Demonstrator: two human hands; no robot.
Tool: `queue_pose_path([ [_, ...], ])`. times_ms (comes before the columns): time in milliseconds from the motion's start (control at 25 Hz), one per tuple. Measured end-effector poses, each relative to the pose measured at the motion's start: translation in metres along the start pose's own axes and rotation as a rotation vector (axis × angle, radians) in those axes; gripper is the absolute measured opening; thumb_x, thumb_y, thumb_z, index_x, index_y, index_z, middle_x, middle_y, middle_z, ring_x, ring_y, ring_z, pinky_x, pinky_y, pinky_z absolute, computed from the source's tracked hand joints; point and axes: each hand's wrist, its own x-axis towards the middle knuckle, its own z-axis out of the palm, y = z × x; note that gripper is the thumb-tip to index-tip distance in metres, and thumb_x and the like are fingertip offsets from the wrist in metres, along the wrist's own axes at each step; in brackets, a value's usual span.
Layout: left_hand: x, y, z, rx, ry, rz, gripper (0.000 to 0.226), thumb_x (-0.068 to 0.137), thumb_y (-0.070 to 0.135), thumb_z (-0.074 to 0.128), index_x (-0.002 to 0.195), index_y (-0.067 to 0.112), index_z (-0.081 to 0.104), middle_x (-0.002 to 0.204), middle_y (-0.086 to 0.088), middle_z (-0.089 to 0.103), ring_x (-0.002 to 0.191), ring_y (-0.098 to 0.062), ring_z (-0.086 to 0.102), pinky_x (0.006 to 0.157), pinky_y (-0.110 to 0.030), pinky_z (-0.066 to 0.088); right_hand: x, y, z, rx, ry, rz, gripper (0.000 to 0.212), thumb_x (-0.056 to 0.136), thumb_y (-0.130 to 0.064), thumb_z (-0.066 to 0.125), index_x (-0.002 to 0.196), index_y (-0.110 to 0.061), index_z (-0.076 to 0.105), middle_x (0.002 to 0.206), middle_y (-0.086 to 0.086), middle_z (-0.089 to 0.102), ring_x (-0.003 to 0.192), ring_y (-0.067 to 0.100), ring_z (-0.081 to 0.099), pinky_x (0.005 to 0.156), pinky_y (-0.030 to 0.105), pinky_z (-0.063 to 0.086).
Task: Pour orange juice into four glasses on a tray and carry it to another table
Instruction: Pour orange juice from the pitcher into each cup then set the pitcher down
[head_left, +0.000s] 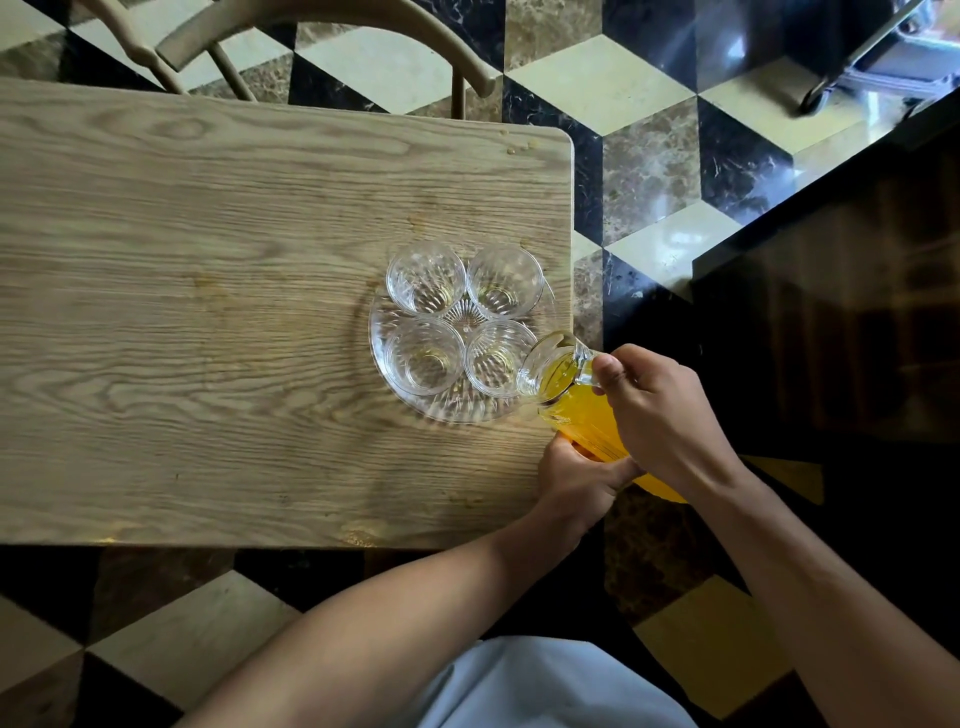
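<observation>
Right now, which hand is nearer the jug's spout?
Right. The right hand grips the jug at its handle, just behind the spout; the left hand supports the jug's base, farther back.

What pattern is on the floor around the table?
The floor has a cube-like pattern of cream, black and brown marble tiles, seen in the head view.

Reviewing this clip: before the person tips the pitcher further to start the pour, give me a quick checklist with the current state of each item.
1. Pitcher held by both hands: ok; right hand on the handle, left hand under the base.
2. Spout over the near right glass: ok.
3. Four glasses upright on the glass tray: ok.
4. Glasses still empty: ok, no orange in any.
5. Tray fully on the table: ok, though close to the right edge.
6. Firmness of the grip: cannot tell.
</observation>
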Motion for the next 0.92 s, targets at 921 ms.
queue_pose_path([
  [921, -0.005, 0.011, -0.006, -0.068, -0.15, -0.096, 0.066, 0.04, 0.049, 0.107, 0.082, 0.017, 0.067, 0.07, 0.008, 0.071, 0.059, -0.008, 0.058, 0.057, -0.028, 0.052, 0.01, -0.017, 0.005, -0.174, 0.0, 0.029, 0.043, 0.106, -0.041, 0.043, 0.088, -0.008, 0.065, 0.09, 0.011, 0.074, 0.084, 0.03, 0.068, 0.074, 0.044, 0.057],
])
